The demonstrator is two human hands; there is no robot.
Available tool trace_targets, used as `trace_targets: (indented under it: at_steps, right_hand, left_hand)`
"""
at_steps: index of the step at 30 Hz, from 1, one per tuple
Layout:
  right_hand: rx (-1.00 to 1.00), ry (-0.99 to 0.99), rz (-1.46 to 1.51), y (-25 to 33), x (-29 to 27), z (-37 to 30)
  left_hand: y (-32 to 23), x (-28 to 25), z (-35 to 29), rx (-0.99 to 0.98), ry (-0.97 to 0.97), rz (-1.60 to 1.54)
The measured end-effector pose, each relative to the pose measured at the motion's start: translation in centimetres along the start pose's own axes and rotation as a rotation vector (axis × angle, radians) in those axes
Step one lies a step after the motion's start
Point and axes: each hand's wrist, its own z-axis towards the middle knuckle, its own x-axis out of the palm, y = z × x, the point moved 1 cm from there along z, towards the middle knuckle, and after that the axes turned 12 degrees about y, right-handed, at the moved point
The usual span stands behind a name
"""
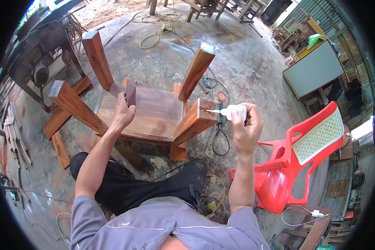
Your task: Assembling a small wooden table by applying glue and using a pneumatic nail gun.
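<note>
An upside-down wooden table lies before me with its square legs pointing up. My right hand is closed around a small white squeeze bottle. Its thin nozzle meets the end of the near right leg, beside a dark mark in the wood. Over the table's underside, my left hand grips a flat dark brown block, perhaps a sanding block; its exact kind is unclear. The far right leg and the left legs stand apart from both hands.
A red plastic chair with a pale woven back stands at my right. Boards lie under and left of the table. Cables and a corded power tool are on the concrete floor. A machine stands at the far left.
</note>
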Motion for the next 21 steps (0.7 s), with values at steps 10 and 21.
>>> trace_targets:
  at_steps: [10, 21]
  right_hand:
    - [0.015, 0.003, -0.034, -0.2, -1.2, -0.6]
    - [0.029, -0.024, -0.014, -0.1, -1.5, -1.0]
  left_hand:
    - [-0.6, 0.0, -0.3, 0.006, 0.029, 0.002]
    - [-0.9, 0.2, -0.4, 0.011, 0.07, -0.025]
